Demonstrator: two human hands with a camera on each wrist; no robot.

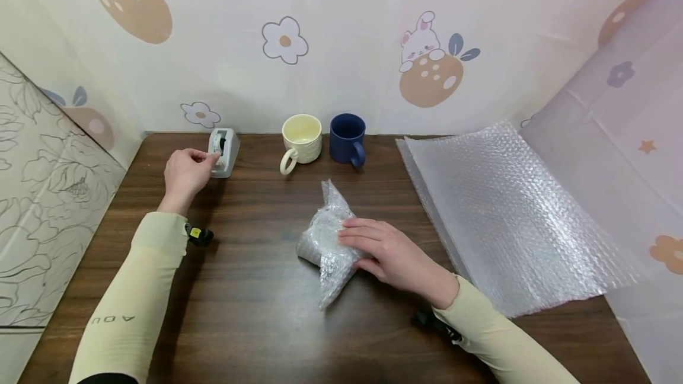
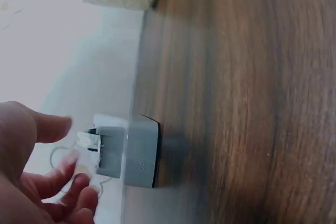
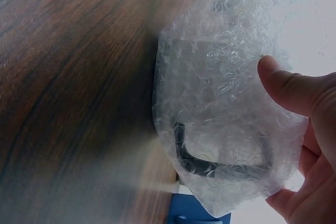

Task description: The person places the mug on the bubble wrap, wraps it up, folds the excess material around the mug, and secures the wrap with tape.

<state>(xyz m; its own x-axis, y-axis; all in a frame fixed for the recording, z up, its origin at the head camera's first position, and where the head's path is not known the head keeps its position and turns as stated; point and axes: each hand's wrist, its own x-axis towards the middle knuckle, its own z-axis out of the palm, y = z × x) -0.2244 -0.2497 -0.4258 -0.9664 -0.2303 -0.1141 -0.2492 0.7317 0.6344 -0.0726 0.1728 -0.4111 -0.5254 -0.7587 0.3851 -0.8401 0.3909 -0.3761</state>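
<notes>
At the table's back left, my left hand [image 1: 188, 173] reaches to a grey tape dispenser [image 1: 228, 150]. In the left wrist view its thumb and index finger stand apart beside the dispenser's cutting end [image 2: 92, 141], with a gap between them. My right hand [image 1: 397, 256] holds a mug wrapped in bubble wrap [image 1: 326, 233] at mid-table. Its fingers lie over the top and its thumb rests against the side. Through the wrap in the right wrist view shows a dark curved handle [image 3: 197, 166]; the rest of the mug is blurred by the bubbles.
A cream mug [image 1: 302, 135] and a navy blue mug [image 1: 347, 135] stand by the back edge, against a patterned cloth. Sheets of bubble wrap [image 1: 496, 212] cover the right side of the brown wooden table [image 1: 251, 313].
</notes>
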